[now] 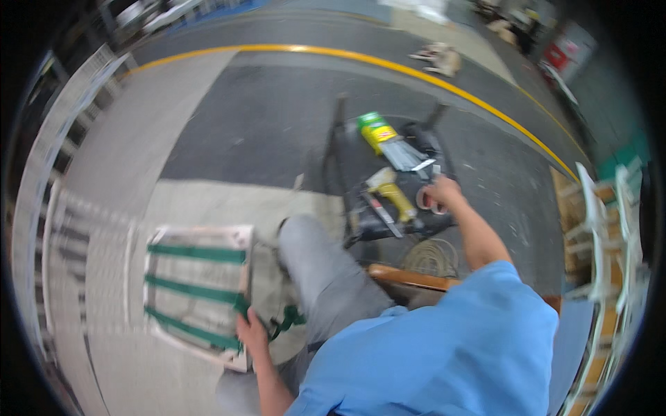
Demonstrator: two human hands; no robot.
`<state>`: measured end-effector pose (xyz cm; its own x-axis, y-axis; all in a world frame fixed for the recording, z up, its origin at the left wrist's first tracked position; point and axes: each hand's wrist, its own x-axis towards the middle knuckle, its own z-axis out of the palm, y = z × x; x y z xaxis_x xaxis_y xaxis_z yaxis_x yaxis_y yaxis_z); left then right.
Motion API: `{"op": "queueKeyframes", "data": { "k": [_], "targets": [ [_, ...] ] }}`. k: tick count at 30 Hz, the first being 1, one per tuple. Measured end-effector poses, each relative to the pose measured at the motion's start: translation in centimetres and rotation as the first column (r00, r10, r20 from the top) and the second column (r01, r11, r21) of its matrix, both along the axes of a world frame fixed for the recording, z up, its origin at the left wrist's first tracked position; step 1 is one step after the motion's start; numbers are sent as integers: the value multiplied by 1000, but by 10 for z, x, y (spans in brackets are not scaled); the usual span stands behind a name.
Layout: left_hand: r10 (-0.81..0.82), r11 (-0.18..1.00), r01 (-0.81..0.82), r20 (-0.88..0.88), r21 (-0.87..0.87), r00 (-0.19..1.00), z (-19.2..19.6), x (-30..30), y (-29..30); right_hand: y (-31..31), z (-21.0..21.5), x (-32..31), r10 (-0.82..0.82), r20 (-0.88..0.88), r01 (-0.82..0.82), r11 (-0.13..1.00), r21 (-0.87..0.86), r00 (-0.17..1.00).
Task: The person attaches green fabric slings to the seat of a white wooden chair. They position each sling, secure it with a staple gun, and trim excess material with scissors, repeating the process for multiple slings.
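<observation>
My left hand (pixel 251 331) grips the near corner of a pale rectangular frame (pixel 198 291) crossed by green straps; a loose green strap end (pixel 288 320) hangs by my wrist. The frame lies tilted against my grey-trousered leg (pixel 326 270). My right hand (pixel 442 191) reaches forward over a low black cart (pixel 388 173) and closes on a roll of tape (pixel 424 200). On the cart lie a yellow and black power tool (pixel 393 193), a yellow and green can (pixel 377 130) and a bundle of grey strips (pixel 406 154). The picture is motion-blurred.
A coil of cord (pixel 430 256) lies on the floor by a brown wooden edge (pixel 409 277). White slatted frames stand at the left (pixel 83 249) and right (pixel 603 229). A curved yellow line (pixel 388 64) crosses the dark floor.
</observation>
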<state>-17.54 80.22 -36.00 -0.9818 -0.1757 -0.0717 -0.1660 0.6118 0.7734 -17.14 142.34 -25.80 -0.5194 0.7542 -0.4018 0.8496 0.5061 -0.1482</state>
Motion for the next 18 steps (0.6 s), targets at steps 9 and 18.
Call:
{"op": "queueKeyframes", "data": {
  "k": [9,18],
  "targets": [
    [-92,516,-348,455,782,886,19,28,11,37,-40,26,-364,-304,203,868,-454,880],
    [-20,277,-347,367,896,930,50,-10,-52,-81,58,-66,121,-802,-568,768,-297,584]
  ]
}}
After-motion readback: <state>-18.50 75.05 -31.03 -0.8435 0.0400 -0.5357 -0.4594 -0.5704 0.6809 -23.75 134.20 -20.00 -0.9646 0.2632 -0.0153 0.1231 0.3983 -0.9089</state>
